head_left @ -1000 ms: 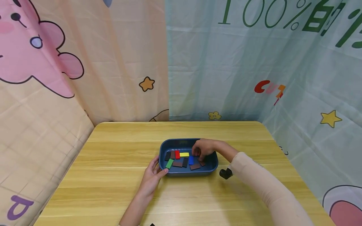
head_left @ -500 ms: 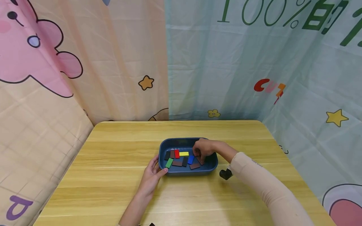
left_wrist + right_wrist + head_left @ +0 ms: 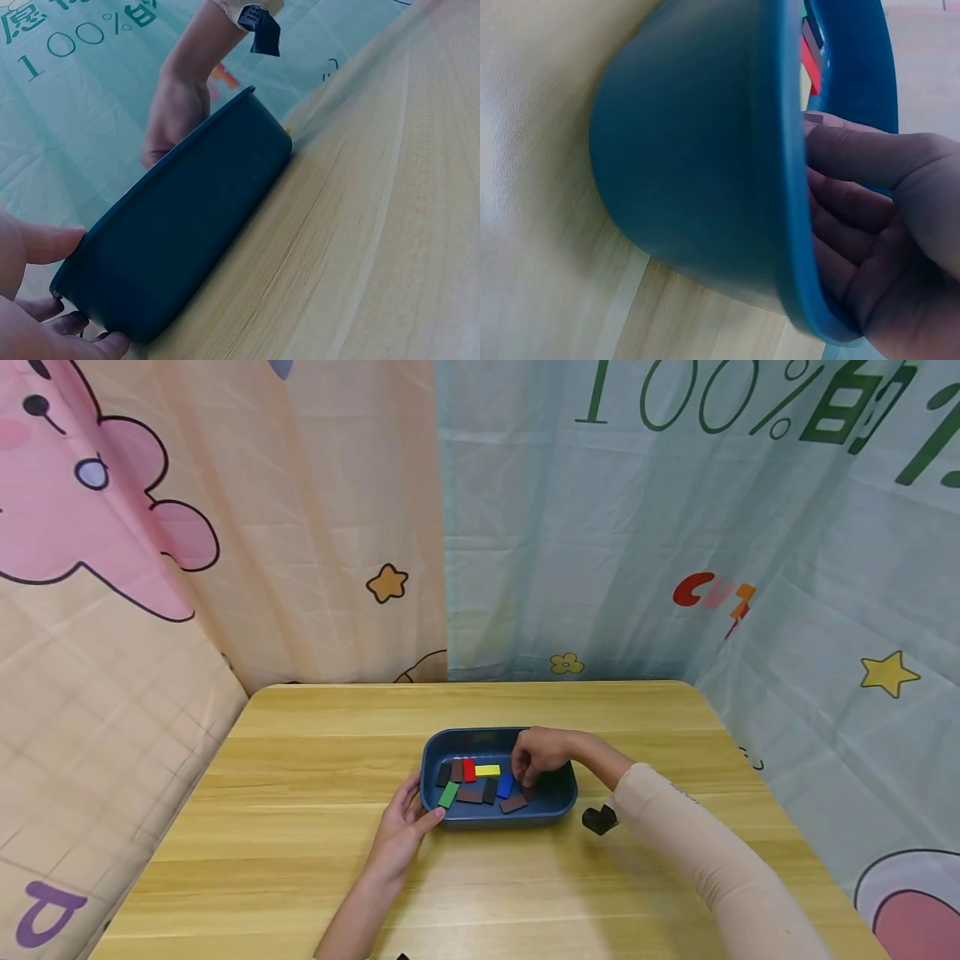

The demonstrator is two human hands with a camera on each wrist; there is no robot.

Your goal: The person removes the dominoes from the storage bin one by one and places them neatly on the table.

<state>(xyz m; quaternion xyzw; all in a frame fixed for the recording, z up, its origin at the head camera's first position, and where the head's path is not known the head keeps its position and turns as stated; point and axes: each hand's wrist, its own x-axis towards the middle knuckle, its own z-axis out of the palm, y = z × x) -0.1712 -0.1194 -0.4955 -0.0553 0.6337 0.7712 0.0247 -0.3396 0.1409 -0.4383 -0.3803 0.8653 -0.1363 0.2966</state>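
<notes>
A dark blue rectangular bin (image 3: 480, 820) stands on the table with small flat blocks lying inside. My left hand (image 3: 408, 827) grips its left end, thumb on the rim and fingers under the side in the left wrist view. My right hand (image 3: 543, 752) reaches over the right rim, fingers curled down by a brown block (image 3: 528, 793) that they partly hide and seem to pinch. Near these fingers lie a blue block (image 3: 506, 786) and another brown block (image 3: 513, 804). Farther left are a yellow block (image 3: 487, 770), a red block (image 3: 469, 770) and a green block (image 3: 448, 794).
Black blocks (image 3: 490, 791) and more brown blocks (image 3: 470, 796) also lie in the bin. Around it spreads the light wooden table (image 3: 337, 752). Printed curtains (image 3: 555, 552) hang behind and beside the table. A black device (image 3: 599, 821) sits at my right cuff.
My right fingers have shifted slightly inside the bin. The brown block under them and the one below have moved a little left; the blue block has tilted. My left hand holds still.
</notes>
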